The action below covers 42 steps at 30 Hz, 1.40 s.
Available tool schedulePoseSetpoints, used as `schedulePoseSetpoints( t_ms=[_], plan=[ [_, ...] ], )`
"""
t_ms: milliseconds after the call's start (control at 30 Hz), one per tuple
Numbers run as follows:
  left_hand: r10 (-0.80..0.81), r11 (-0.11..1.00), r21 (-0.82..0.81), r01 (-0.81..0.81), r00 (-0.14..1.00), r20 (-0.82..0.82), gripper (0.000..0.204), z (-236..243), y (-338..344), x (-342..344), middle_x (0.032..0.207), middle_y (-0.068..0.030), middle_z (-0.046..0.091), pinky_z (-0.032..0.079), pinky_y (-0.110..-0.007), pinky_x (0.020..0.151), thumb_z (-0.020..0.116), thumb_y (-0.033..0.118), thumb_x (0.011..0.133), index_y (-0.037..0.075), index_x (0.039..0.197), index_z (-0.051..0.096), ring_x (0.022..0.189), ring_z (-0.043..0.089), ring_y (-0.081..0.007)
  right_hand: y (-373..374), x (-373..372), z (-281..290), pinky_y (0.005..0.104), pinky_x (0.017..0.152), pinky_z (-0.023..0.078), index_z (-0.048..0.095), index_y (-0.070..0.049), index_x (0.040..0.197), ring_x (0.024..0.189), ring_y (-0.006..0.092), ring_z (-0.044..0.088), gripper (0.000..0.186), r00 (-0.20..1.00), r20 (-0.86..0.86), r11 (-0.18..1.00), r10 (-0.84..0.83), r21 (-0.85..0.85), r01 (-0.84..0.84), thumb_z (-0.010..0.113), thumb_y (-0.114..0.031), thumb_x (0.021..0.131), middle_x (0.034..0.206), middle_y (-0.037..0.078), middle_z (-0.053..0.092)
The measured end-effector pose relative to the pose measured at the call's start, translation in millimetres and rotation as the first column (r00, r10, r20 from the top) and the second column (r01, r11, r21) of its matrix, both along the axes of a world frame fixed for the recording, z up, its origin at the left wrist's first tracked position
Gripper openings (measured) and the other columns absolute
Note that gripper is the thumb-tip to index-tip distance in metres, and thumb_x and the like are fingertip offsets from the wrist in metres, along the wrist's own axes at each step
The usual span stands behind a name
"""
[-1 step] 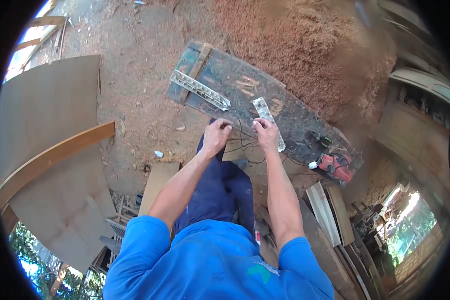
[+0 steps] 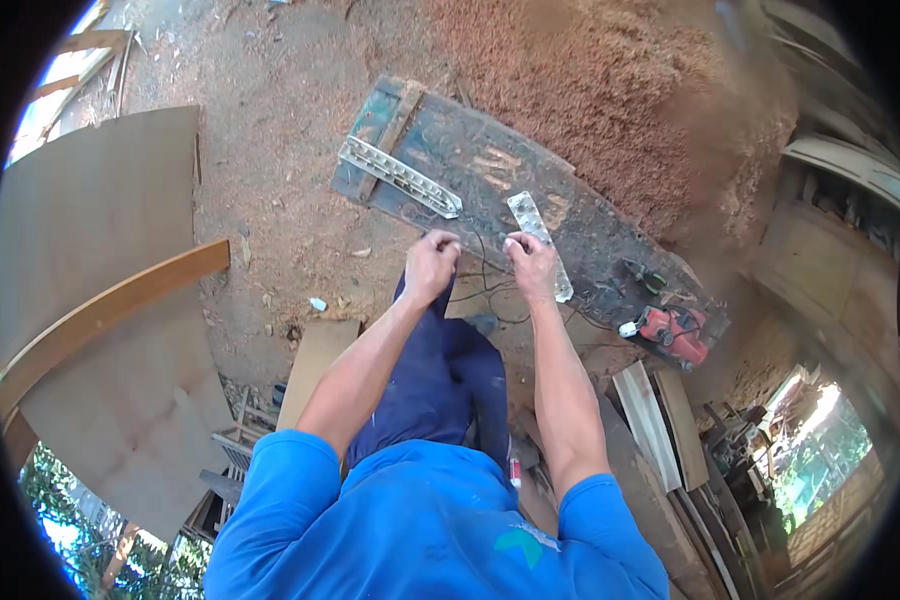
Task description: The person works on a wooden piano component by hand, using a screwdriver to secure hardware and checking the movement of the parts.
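Observation:
My left hand is pinched closed near the lower edge of a worn dark board, in front of my blue-trousered leg. My right hand is also pinched, beside a pale perforated metal strip lying on that board. Whatever thin thing the fingers hold is too small to make out. A black cord hangs and loops between and below the hands. A second, longer slotted strip lies on the board's left part. A red power tool with a white plug and dark green-handled pliers rest at its right end.
A large plywood sheet and an orange plank stand at the left. A sawdust pile covers the ground behind the board. Stacked offcuts lie at the lower right, beside wooden panels.
Both hands have shifted very slightly upward, toward the board. Their pinched shape looks the same.

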<state>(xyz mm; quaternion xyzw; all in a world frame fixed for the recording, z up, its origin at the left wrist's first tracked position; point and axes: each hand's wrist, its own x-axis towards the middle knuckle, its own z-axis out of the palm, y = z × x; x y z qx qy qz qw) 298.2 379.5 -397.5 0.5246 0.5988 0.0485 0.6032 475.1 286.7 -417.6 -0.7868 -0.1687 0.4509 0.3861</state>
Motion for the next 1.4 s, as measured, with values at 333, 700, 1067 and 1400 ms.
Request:
schedulePoseSetpoints(
  t_ms=[333,700,1067,1400],
  plan=[
    [0.235,0.947,0.251,-0.2,0.965,-0.119,0.032,-61,6,10,0.119,-0.013,0.063,0.052,-0.035,0.073,0.059,0.008,0.094,0.006,0.125,0.06,0.091,0.063,-0.0232,45,-35,-60,0.0338,0.073,0.054,0.075,-0.003,0.096,0.075,0.0219,0.069,0.018,0.977,0.109,0.983,0.181,0.003,-0.182,0.072,-0.016,0.085,0.086,0.013,0.073],
    [-0.64,0.225,0.607,0.762,0.585,-0.498,0.029,-84,91,-22,0.122,-0.0033,0.059,0.034,-0.048,0.106,0.067,0.022,0.082,0.023,0.111,0.068,0.127,0.049,-0.0248,50,-49,-89,0.0278,0.068,0.054,0.073,0.0,0.1,0.069,0.011,0.066,0.017,0.967,-0.254,0.999,0.006,-0.046,-0.019,0.072,-0.01,0.086,0.081,0.006,0.072],
    [-0.793,0.292,0.559,0.776,0.524,-0.312,0.032,-99,105,-20,0.12,-0.004,0.059,0.033,-0.048,0.109,0.075,0.017,0.075,0.02,0.107,0.069,0.126,0.049,-0.0277,62,-54,-89,0.0296,0.067,0.055,0.071,0.0,0.095,0.07,0.0135,0.068,0.016,0.978,-0.188,0.983,0.094,-0.14,-0.122,0.074,-0.006,0.08,0.08,0.009,0.073],
    [-0.857,0.283,0.568,0.773,0.469,-0.211,0.027,-99,111,-19,0.121,-0.0067,0.057,0.031,-0.049,0.11,0.073,0.021,0.082,0.012,0.107,0.068,0.128,0.048,-0.029,70,-60,-78,0.0359,0.074,0.056,0.071,-0.001,0.095,0.076,0.0231,0.073,0.016,0.982,-0.006,0.974,0.19,-0.122,-0.189,0.07,-0.009,0.081,0.082,0.014,0.074]
  ],
)
